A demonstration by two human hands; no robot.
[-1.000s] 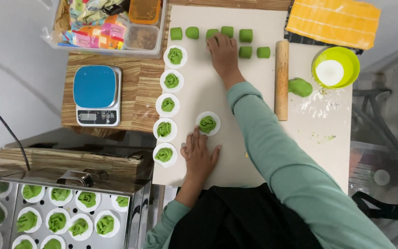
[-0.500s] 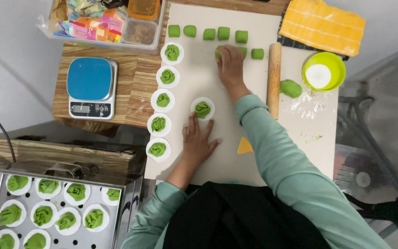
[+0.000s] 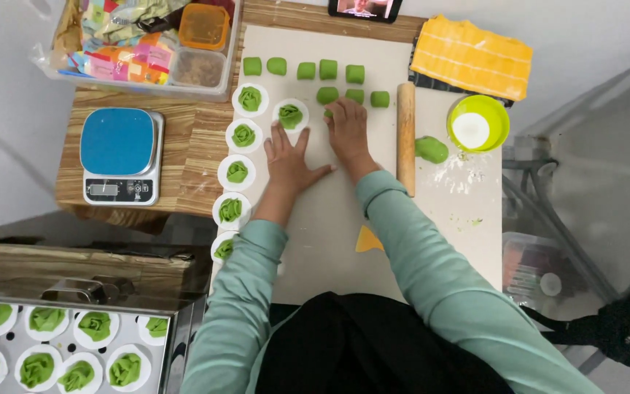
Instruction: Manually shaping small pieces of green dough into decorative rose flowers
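Observation:
My left hand lies flat on the beige mat, fingers spread. Its fingertips touch a white paper round carrying a shaped green bun. Just to its right, my right hand rests palm down with its fingers curled over a small green dough piece that is mostly hidden. Beyond both hands lie several cut green dough pieces in rows. Several finished buns on paper rounds form a column along the mat's left edge.
A wooden rolling pin lies right of my right hand, with a green dough lump and a green bowl of flour beyond it. A blue scale and plastic bin sit left. A steamer tray of buns is bottom left.
My left hand has slid the bun on its paper round up the mat towards the column's top. My right hand has stayed at the cut dough pieces.

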